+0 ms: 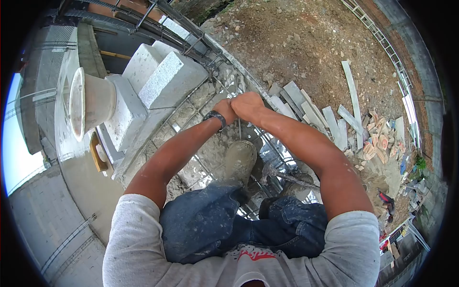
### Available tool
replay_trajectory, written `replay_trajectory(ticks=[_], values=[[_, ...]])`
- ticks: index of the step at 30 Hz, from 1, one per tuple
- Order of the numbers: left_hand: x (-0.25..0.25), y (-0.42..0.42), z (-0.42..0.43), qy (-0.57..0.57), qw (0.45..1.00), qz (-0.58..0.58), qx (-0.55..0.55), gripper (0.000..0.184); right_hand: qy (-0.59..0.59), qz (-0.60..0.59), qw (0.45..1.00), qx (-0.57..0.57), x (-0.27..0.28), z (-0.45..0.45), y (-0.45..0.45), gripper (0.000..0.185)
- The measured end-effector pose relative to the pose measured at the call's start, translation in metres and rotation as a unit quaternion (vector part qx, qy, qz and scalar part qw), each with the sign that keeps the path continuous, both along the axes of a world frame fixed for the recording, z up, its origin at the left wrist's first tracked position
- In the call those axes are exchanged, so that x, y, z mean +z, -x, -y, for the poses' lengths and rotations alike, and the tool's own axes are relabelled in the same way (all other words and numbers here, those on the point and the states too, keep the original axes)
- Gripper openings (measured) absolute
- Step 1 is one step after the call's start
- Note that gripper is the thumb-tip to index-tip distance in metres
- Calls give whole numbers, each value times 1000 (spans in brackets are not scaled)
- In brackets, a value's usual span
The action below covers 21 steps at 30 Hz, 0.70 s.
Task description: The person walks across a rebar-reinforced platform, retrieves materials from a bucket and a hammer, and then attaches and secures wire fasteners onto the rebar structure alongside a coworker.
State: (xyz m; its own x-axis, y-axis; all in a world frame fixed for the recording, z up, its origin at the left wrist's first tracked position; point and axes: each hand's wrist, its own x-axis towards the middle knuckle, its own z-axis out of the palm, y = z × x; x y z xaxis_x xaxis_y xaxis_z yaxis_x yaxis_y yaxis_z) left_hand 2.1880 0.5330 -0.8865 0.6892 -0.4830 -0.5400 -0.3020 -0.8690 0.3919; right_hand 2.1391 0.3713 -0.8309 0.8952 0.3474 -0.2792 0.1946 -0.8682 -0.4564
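My left hand (226, 110), with a dark band on its wrist, is closed, and its fingers press against my right hand. My right hand (247, 106) is also a closed fist. What they grip is hidden by the fingers. A thin rod (240, 130) shows just below the fists; I cannot tell whether it is held or part of the mesh. Beneath them lies a steel rebar grid (197, 160) over rough, wet concrete with shiny patches. A cement-smeared boot (240, 160) stands on the grid, close below my hands.
White blocks (172, 79) stand on the ledge at left, a dirty plastic bucket (98, 100) on one of them. A wooden-handled float (98, 152) lies nearby. Rebar (143, 19) runs along the top left. Right of the edge are boards (351, 91), rubble (380, 138) and bare soil (296, 38).
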Motion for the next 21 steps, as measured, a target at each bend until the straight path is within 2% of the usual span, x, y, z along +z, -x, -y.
replay_trajectory(ticks=[2, 5, 8, 10, 13, 14, 17, 21], values=[[2, 3, 1, -12, 1000, 4, 3, 47, 9, -9, 1000, -12, -8, 0, -1, 23], [30, 10, 11, -13, 999, -11, 39, 49, 19, -18, 999, -23, -9, -4, 0, 23], [21, 19, 8, 71, 996, 29, 49, 42, 13, -30, 999, -27, -5, 2, -2, 21], [23, 23, 8, 64, 997, 37, 39, 42, 8, -37, 999, -16, -3, 4, -3, 19], [37, 17, 9, 38, 999, -8, 37, 40, -31, 35, 995, -92, 12, 12, -2, 19], [42, 18, 10, 29, 998, -35, 39, 39, -33, 36, 995, -82, 16, 16, -3, 21], [44, 22, 13, 18, 999, -20, 33, 37, -64, 70, 995, -40, 30, 27, 6, 16], [25, 27, 10, 58, 995, 65, 41, 31, -43, 160, 986, 27, 12, 28, 35, 13]])
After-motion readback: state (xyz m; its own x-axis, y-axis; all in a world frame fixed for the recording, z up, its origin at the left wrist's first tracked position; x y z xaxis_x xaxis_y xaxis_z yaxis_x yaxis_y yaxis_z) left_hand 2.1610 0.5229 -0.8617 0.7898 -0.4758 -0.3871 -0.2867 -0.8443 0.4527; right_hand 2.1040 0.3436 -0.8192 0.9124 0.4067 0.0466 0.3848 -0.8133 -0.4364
